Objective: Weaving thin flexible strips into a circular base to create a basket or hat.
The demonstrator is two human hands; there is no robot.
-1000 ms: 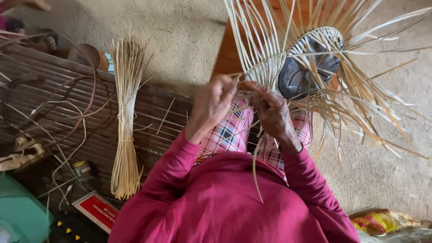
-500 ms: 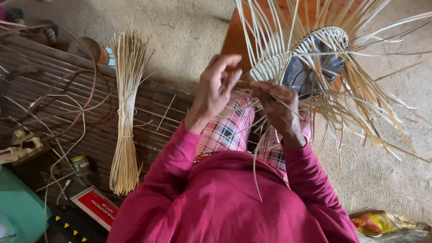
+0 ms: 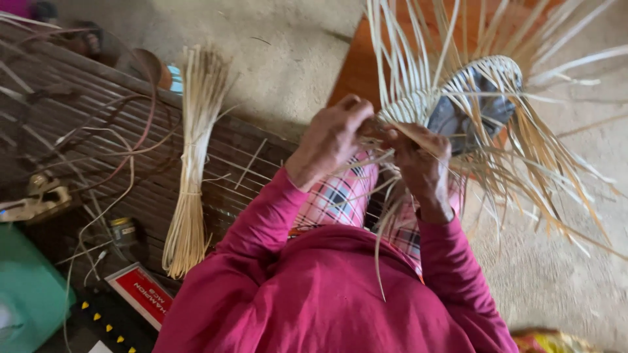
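Spreading across the upper right of the view, the half-woven basket (image 3: 458, 104) is the landmark: a pale woven rim around a dark form, with long loose cane strips (image 3: 556, 163) fanning up, right and down from it over the sandy floor (image 3: 288, 59). Below the basket sits the person's trunk in a magenta top (image 3: 314, 294), with a pink checked cloth (image 3: 337, 196) over the lap between the two sleeves. Left of the basket lies a dark slatted mat (image 3: 85, 111), strewn with thin stray canes. On that mat, well left of the basket, rests a tied bundle of pale cane (image 3: 190, 163), flared at both ends. Farther down-left of the basket are a green container (image 3: 26, 294), a red and white box (image 3: 140, 294) and a small jar (image 3: 122, 230).

Both forearms rise from the lap toward the basket's lower left edge. The left hand (image 3: 330, 140) is raised with its back to the camera, fingers (image 3: 353, 108) curled shut against the rim, pinching a strip at the weave's edge. The right hand (image 3: 422, 160) sits just beside it, touching the basket, its fingers closed on a single cane strip (image 3: 392, 134) that runs between the two hands. Loose strips hang over the right wrist and partly hide the lap.
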